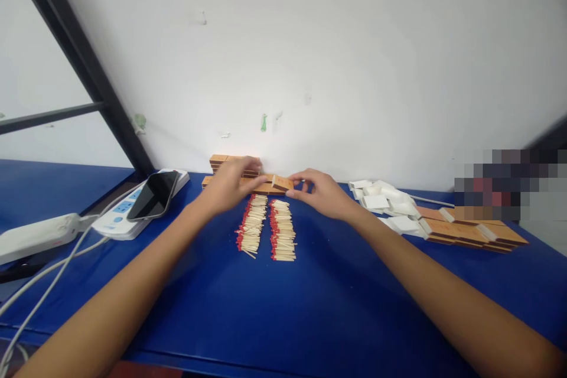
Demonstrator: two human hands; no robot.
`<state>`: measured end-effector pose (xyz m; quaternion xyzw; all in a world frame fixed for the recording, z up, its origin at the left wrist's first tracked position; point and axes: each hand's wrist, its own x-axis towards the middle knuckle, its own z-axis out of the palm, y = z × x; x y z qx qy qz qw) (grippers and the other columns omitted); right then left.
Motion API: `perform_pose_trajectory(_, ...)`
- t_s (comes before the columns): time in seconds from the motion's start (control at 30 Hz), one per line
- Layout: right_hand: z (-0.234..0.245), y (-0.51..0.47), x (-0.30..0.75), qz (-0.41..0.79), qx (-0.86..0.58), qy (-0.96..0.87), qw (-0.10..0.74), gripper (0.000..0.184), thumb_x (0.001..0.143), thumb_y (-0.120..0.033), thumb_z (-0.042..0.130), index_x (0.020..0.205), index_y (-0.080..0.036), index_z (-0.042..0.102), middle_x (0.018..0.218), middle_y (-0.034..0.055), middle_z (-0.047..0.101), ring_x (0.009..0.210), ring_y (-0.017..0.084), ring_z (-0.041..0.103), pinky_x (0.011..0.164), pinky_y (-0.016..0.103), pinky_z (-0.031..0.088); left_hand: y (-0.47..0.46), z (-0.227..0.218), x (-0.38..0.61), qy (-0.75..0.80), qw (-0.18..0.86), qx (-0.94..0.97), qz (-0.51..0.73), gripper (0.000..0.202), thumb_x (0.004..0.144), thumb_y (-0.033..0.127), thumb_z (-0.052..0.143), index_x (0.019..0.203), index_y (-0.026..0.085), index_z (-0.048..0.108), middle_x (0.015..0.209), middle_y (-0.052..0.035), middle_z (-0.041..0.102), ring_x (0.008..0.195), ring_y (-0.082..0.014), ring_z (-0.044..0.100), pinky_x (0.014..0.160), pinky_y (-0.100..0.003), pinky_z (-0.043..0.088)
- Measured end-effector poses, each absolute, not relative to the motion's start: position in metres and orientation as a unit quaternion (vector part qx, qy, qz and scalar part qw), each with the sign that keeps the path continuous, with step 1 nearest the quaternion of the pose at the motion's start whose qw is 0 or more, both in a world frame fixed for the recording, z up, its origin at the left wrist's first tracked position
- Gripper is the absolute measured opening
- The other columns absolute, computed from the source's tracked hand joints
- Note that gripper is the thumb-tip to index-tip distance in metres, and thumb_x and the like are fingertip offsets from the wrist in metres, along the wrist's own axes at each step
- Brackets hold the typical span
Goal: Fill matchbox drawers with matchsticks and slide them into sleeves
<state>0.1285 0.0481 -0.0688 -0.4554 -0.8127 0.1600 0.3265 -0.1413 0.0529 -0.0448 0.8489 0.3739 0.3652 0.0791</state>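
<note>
Right fingers [305, 175] pinch matchbox [282, 183] near desk [363, 313] back edge, left fingers [248, 162] half-open, nothing visibly held; best keep box level, grip light.

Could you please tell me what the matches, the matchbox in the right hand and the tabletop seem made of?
Matches: probably wood, matt and pale, with coated red heads. Matchbox: likely thin card, orange, flat faces, straight edges. Tabletop: perhaps painted metal or laminate, smooth, with soft reflections.
</note>
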Motion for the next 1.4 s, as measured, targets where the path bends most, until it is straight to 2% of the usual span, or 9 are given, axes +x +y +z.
perform_pose_trajectory(0.17,-0.079,0.092,0.095,0.079,-0.476,-0.834,0.267,0.026,0.086,-0.030,0.080,0.109,-0.018,0.079,0.101,0.0103,0.071,0.094,0.024,0.062,0.086,0.034,0.047,0.062,-0.045,-0.192,0.598,-0.173,0.753,0.212,0.015,0.107,0.027,0.060,0.113,0.016,0.067,0.097,-0.0060,0.069,0.095,-0.0287,0.061,0.080,-0.036,0.048)
perform_pose_trajectory(0.27,-0.085,0.103,0.079,0.061,-0.480,-0.839,0.249,0.030,0.084,-0.031,0.081,0.110,-0.016,0.080,0.103,0.0132,0.072,0.102,0.029,0.060,0.089,0.037,0.044,0.064,-0.054,-0.206,0.634,-0.225,0.728,0.132,0.022,0.107,0.030,0.059,0.116,0.012,0.068,0.098,-0.0108,0.069,0.099,-0.0336,0.058,0.082,-0.039,0.047)
perform_pose_trajectory(0.4,-0.090,0.107,0.067,0.056,-0.479,-0.844,0.235,0.028,0.085,-0.033,0.080,0.109,-0.018,0.080,0.102,0.0121,0.073,0.101,0.029,0.059,0.088,0.036,0.044,0.066,-0.061,-0.208,0.646,-0.237,0.718,0.106,0.032,0.106,0.037,0.060,0.116,0.009,0.069,0.099,-0.0157,0.067,0.103,-0.0387,0.055,0.084,-0.043,0.044)
perform_pose_trajectory(0.63,-0.087,0.107,0.073,0.067,-0.473,-0.844,0.245,0.019,0.086,-0.031,0.079,0.101,-0.020,0.079,0.096,0.0066,0.076,0.097,0.025,0.061,0.087,0.033,0.044,0.061,-0.058,-0.205,0.646,-0.261,0.712,0.088,0.042,0.108,0.049,0.058,0.115,0.009,0.068,0.101,-0.0167,0.067,0.104,-0.0382,0.054,0.084,-0.043,0.041)
perform_pose_trajectory(0.9,-0.078,0.112,0.103,0.069,-0.547,-0.789,0.270,0.013,0.093,-0.024,0.066,0.091,-0.017,0.077,0.091,0.0065,0.079,0.082,0.019,0.068,0.072,0.028,0.047,0.052,-0.067,-0.177,0.517,-0.244,0.807,0.145,0.024,0.105,0.036,0.068,0.102,0.012,0.067,0.100,-0.0114,0.066,0.102,-0.0330,0.055,0.083,-0.041,0.041)
perform_pose_trajectory(1.07,-0.064,0.098,0.124,0.056,-0.584,-0.769,0.253,0.014,0.091,-0.029,0.067,0.085,-0.020,0.076,0.087,0.0037,0.079,0.079,0.018,0.069,0.069,0.027,0.046,0.042,-0.074,-0.156,0.408,-0.192,0.875,0.175,0.021,0.104,0.030,0.068,0.090,0.014,0.066,0.085,-0.0072,0.062,0.089,-0.0276,0.054,0.079,-0.039,0.043)
perform_pose_trajectory(1.27,-0.041,0.057,0.217,0.005,-0.649,-0.727,0.224,0.015,0.087,-0.031,0.066,0.079,-0.021,0.075,0.085,0.0065,0.078,0.077,0.023,0.068,0.066,0.032,0.042,0.026,-0.071,-0.142,0.328,-0.153,0.908,0.210,0.021,0.107,0.027,0.058,0.094,0.014,0.068,0.085,-0.0065,0.062,0.084,-0.0249,0.053,0.078,-0.039,0.044)
perform_pose_trajectory(1.33,-0.043,0.047,0.255,-0.027,-0.686,-0.702,0.189,0.018,0.086,-0.036,0.066,0.079,-0.022,0.074,0.083,0.0065,0.076,0.075,0.024,0.068,0.065,0.033,0.043,0.021,-0.071,-0.137,0.308,-0.142,0.914,0.222,0.022,0.108,0.028,0.056,0.097,0.014,0.068,0.088,-0.0075,0.063,0.086,-0.0252,0.054,0.080,-0.039,0.045)
perform_pose_trajectory(1.4,-0.051,0.040,0.287,0.014,-0.690,-0.711,0.139,0.018,0.084,-0.037,0.066,0.085,-0.022,0.076,0.081,0.0065,0.075,0.072,0.024,0.068,0.064,0.033,0.046,0.017,-0.073,-0.132,0.292,-0.131,0.920,0.228,0.023,0.108,0.029,0.055,0.098,0.014,0.068,0.088,-0.0077,0.063,0.086,-0.0254,0.054,0.080,-0.039,0.045)
